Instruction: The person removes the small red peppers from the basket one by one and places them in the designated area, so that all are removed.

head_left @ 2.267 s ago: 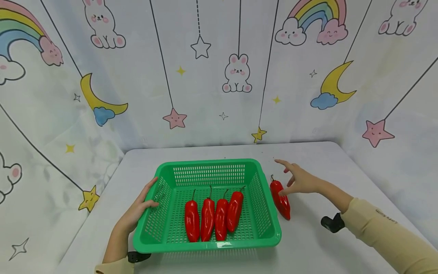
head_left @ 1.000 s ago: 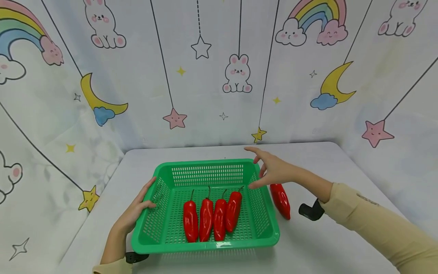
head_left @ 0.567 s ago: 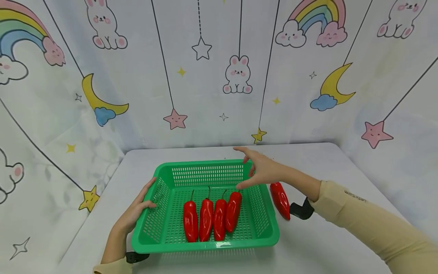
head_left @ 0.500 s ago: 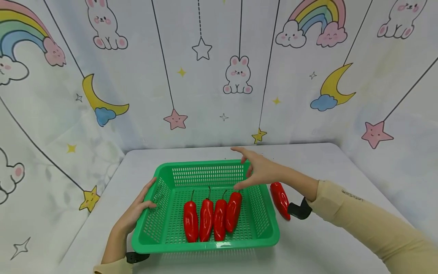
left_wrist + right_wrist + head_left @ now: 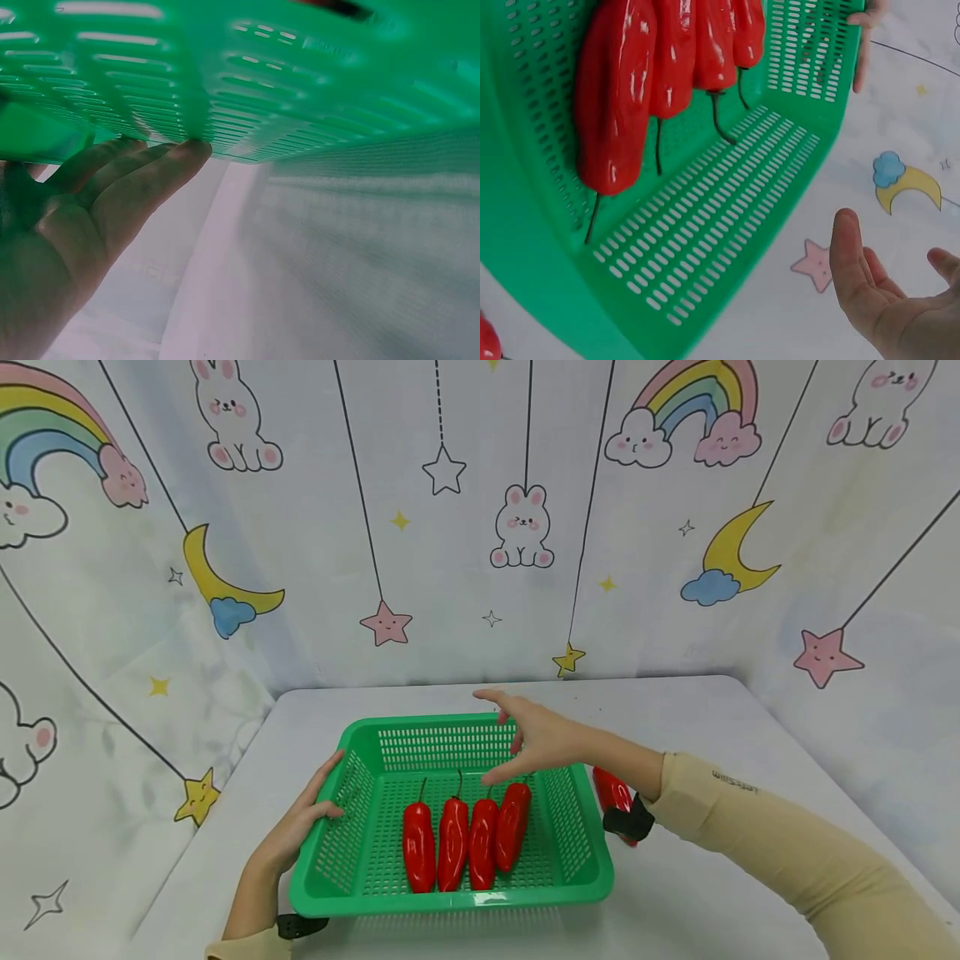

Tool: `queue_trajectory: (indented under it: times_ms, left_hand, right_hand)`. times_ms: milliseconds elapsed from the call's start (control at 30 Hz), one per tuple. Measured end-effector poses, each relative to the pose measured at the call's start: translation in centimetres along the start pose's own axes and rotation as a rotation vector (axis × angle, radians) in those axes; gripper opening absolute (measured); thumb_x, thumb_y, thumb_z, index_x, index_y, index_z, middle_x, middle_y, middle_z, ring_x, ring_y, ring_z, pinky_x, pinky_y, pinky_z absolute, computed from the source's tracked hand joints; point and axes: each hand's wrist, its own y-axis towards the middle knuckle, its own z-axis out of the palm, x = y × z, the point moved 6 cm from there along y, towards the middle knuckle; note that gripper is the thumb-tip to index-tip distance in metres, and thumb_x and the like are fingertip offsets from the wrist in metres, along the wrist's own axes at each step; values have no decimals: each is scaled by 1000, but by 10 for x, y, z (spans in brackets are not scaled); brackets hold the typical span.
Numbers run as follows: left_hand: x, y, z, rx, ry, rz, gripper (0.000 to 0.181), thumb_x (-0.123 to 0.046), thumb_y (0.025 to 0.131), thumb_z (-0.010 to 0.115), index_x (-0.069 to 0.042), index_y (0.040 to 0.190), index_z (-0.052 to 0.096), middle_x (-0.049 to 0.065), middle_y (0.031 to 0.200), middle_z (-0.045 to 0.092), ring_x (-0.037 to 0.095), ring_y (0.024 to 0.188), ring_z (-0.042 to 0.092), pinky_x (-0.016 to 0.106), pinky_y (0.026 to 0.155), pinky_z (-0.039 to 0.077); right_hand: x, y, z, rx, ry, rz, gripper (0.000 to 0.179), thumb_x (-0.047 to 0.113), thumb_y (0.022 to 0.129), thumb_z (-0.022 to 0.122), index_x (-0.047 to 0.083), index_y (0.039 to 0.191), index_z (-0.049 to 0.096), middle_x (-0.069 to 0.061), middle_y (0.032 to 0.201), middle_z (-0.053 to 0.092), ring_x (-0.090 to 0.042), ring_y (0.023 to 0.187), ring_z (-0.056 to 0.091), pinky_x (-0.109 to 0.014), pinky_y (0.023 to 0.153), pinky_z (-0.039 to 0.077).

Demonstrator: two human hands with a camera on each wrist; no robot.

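Note:
A green plastic basket [image 5: 453,902] with slotted walls holds several glossy red chili peppers [image 5: 452,843], lying side by side with their stems toward the far wall. My left hand [image 5: 296,822] grips the basket's left rim, thumb over the top and fingers against the outside, as the left wrist view shows from below. My right hand [image 5: 540,739] hovers over the basket's far right part, fingers spread and thumb apart, holding nothing. Outside the right wall lies another red chili pepper [image 5: 615,793], partly covered by my right forearm and wrist camera.
The white table [image 5: 697,727] extends around the basket. Behind it and at both sides hangs a white cloth [image 5: 450,568] printed with rabbits, stars, moons and rainbows. Each wrist carries a black camera [image 5: 630,818].
My right hand has moved left from beside the pepper outside the basket to above the basket, fingers still spread. The left hand keeps its grip; the peppers lie as before.

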Motion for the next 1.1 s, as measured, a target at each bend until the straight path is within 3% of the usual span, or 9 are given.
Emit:
queue_trajectory:
  times_ms: [367, 600, 1100]
  left_hand:
    - [-1, -1, -1, -5, 10, 0, 81, -2, 82, 45, -29, 148, 7, 16, 150, -4, 48, 124, 22, 44, 73, 45]
    - [-1, 1, 0, -2, 11, 3, 81, -2, 81, 45, -29, 148, 7, 16, 150, -5, 46, 126, 19, 43, 74, 44]
    - [-1, 1, -1, -13, 15, -8, 81, -2, 81, 44, -28, 148, 8, 18, 150, -3, 48, 121, 26, 43, 72, 45]
  right_hand:
    - [14, 11, 11, 49, -11, -8, 101, 44, 66, 77, 25, 146, 18, -8, 122, 44, -17, 76, 58, -28, 65, 48]
    - [16, 18, 19, 65, -18, -27, 99, 43, 66, 77, 25, 145, 19, -4, 125, 42, -12, 76, 57, -27, 67, 48]
    - [21, 36, 40, 93, -30, -31, 98, 46, 67, 75, 26, 145, 19, -4, 129, 39, -10, 88, 54, -25, 70, 46]
